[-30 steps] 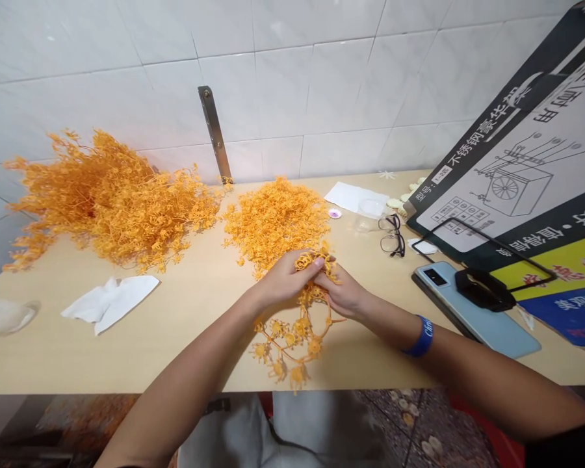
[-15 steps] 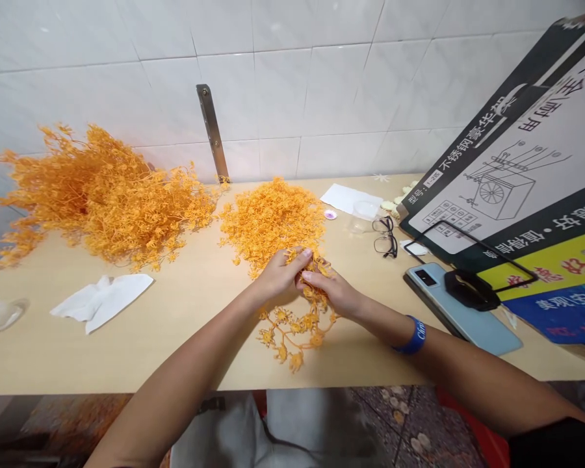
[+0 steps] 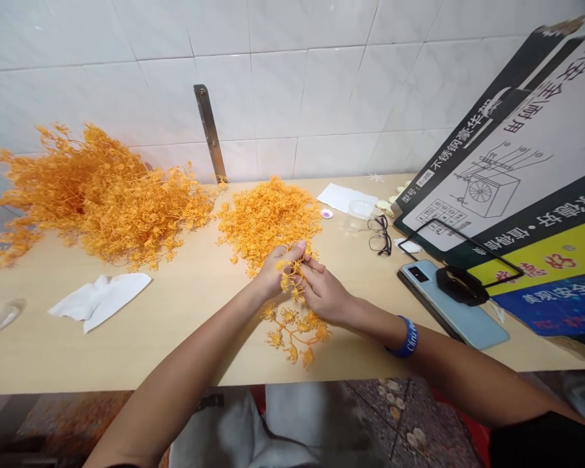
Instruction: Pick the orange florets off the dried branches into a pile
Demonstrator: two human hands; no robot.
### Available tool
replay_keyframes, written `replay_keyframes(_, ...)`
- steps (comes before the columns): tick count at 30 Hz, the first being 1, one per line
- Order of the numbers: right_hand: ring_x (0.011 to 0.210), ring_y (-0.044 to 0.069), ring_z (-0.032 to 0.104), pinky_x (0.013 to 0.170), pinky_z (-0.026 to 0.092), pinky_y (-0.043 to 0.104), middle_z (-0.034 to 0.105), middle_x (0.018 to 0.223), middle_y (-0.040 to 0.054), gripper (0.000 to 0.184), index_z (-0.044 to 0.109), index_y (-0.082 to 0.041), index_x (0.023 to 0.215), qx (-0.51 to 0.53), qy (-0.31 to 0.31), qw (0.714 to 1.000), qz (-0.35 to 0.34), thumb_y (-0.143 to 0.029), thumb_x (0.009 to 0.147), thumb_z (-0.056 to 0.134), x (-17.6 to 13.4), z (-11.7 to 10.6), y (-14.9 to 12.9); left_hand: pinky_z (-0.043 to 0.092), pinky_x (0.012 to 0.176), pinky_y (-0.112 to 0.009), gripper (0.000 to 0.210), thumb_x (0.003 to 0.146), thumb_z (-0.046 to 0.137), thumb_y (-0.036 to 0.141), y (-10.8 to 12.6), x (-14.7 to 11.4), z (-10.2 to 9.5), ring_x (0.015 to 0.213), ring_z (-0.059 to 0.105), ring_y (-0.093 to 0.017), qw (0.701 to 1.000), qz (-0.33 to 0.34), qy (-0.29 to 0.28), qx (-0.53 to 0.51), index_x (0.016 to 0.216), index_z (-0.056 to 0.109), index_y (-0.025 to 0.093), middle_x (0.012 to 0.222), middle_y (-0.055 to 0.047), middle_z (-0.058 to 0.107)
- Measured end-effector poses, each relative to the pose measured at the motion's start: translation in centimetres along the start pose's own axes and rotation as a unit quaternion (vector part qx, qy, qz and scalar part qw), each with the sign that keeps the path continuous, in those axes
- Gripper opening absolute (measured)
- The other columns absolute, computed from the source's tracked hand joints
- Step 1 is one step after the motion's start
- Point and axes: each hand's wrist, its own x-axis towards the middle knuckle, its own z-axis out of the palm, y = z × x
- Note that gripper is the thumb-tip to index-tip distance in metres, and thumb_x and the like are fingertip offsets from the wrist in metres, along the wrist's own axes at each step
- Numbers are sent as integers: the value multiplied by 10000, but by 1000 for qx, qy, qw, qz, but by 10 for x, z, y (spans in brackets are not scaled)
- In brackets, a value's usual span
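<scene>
My left hand (image 3: 274, 268) and my right hand (image 3: 327, 291) meet over the table, just in front of a heap of loose orange plastic flowers (image 3: 270, 218). Both are closed on an orange plastic flower sprig (image 3: 292, 276); some of its blossoms show between my fingers. Beneath my hands lies or hangs a branched orange sprig (image 3: 298, 335); whether it joins the held one is hidden. To the left rises a large bushy pile of orange flower stems (image 3: 97, 201).
A crumpled white paper (image 3: 100, 300) lies front left. On the right are a white sheet (image 3: 346, 198), a clear cup (image 3: 359, 214), eyeglasses (image 3: 380, 235) and a blue phone (image 3: 455, 305) with a black stand (image 3: 461, 285) beside it. Printed cardboard (image 3: 497, 195) leans at far right.
My right hand has turned and its fingers now reach further across toward my left hand. The hanging sprig has shifted slightly right. The view has shifted a little.
</scene>
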Motion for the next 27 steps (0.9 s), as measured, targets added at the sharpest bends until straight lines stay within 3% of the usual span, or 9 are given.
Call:
replay_keyframes(4, 824, 248, 569, 746, 509, 404, 596, 903, 126, 206, 543, -191, 850, -17, 1, 1000, -27, -236, 945, 366, 1, -3, -2, 393, 467, -205, 408, 839, 682, 430, 8, -3, 0, 448, 532, -98, 998, -41, -1, -39, 595, 580, 118, 505, -19, 583)
replay_keyframes(8, 736, 224, 542, 679, 492, 374, 567, 829, 96, 198, 526, -197, 833, -31, 5, 999, -39, -237, 946, 368, -1, -4, -7, 411, 483, -202, 389, 863, 670, 398, 13, -5, -8, 470, 561, -100, 993, -88, -52, -50, 622, 588, 104, 549, -39, 615)
replay_keyframes(13, 672, 202, 499, 635, 472, 352, 536, 771, 68, 174, 511, -209, 803, -28, -2, 998, -56, -252, 928, 399, -3, -5, -5, 458, 513, -221, 390, 832, 707, 422, 14, -5, -18, 507, 597, -128, 987, -87, -129, -50, 631, 595, 107, 569, -53, 631)
replay_keyframes(19, 743, 202, 538, 683, 482, 330, 551, 757, 65, 269, 523, -213, 735, 58, -2, 997, -60, -295, 950, 384, 1, -12, -3, 484, 549, -232, 368, 881, 657, 395, 12, -4, -22, 502, 592, -124, 988, -69, -131, -50, 656, 601, 110, 572, -52, 637)
replay_keyframes(23, 627, 169, 504, 617, 440, 296, 528, 641, 32, 362, 496, -214, 643, 149, -82, 983, -69, -378, 955, 418, -4, -13, -8, 531, 607, -277, 440, 944, 536, 482, 19, -1, -35, 589, 675, -173, 975, -98, -176, -91, 671, 543, 137, 672, -91, 700)
replay_keyframes(25, 538, 140, 446, 550, 391, 276, 494, 585, 8, 412, 475, -209, 622, 206, -108, 972, -40, -431, 964, 417, -8, -12, -9, 546, 632, -292, 438, 963, 489, 498, 23, 1, -41, 623, 694, -179, 972, -97, -184, -108, 721, 559, 139, 744, -105, 726)
replay_keyframes(27, 503, 120, 404, 510, 351, 264, 467, 571, -4, 452, 457, -204, 624, 255, -84, 963, 35, -496, 965, 411, -9, -10, -7, 542, 652, -268, 331, 948, 547, 440, 24, 2, -43, 675, 703, -161, 978, -60, -169, -104, 858, 622, 130, 850, -107, 744)
